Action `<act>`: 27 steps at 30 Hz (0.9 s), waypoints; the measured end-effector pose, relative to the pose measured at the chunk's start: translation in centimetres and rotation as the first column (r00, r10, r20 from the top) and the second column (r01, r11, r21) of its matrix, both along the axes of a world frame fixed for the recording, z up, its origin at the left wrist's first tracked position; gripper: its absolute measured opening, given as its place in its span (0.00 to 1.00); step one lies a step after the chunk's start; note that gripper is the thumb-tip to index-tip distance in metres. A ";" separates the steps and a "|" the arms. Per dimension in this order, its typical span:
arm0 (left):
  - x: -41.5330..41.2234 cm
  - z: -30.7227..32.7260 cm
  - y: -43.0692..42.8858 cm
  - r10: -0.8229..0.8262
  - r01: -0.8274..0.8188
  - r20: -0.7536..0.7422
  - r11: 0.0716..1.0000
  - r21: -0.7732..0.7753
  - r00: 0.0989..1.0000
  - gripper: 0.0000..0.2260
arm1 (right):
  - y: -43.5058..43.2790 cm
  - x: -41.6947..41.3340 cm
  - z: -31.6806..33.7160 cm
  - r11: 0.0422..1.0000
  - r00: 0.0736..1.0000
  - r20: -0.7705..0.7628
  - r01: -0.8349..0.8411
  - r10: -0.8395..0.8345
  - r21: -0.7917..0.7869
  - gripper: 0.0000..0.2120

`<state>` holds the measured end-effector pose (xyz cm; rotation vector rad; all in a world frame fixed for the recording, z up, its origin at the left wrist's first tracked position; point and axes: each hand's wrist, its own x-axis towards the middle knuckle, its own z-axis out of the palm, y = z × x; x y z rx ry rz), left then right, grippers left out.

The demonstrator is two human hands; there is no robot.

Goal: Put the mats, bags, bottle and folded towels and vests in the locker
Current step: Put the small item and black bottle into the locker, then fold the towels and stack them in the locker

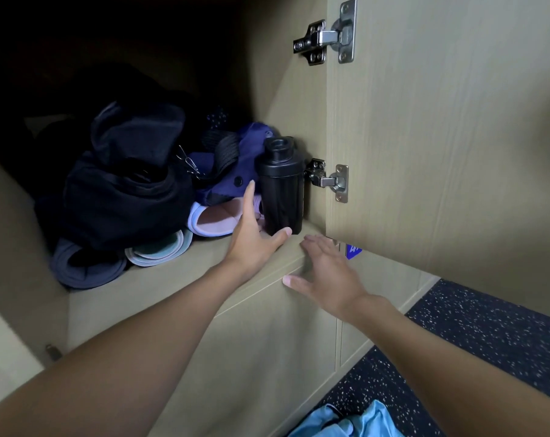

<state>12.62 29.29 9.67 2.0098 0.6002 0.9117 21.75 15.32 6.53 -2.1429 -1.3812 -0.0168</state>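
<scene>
My left hand (pixel 254 230) is spread wide, finger and thumb touching the bottle (pixel 280 190), which stands upright in the locker's (pixel 172 279) front right corner. My right hand (pixel 325 272) is open and empty by the shelf edge. I'd push low, easing the bottle back so it won't tip.

- Locker shelf (pixel 185 279): a black bottle (pixel 280 190) stands upright on it.
- Lilac rolled mat (pixel 213 220) lies just left of the bottle.
- Teal mat (pixel 160 250) and grey mat (pixel 87 266) lie farther left.
</scene>
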 end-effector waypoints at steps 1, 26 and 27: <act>-0.5 0.1 -0.3 -0.002 0.002 -0.009 1.000 0.006 1.000 0.48 | 0.0 -0.1 0.0 1.000 1.000 0.003 0.001 -0.001 -0.009 0.38; -16.5 -13.8 -15.0 -0.245 0.316 -0.563 0.948 0.031 0.790 0.06 | -16.9 -11.3 -9.6 0.867 0.977 -0.190 -0.013 -0.094 -0.498 0.16; -17.2 -15.0 -15.4 -0.266 0.319 -0.580 0.948 -0.011 0.770 0.05 | -17.3 -11.7 -9.9 0.862 0.978 -0.188 -0.017 -0.091 -0.507 0.15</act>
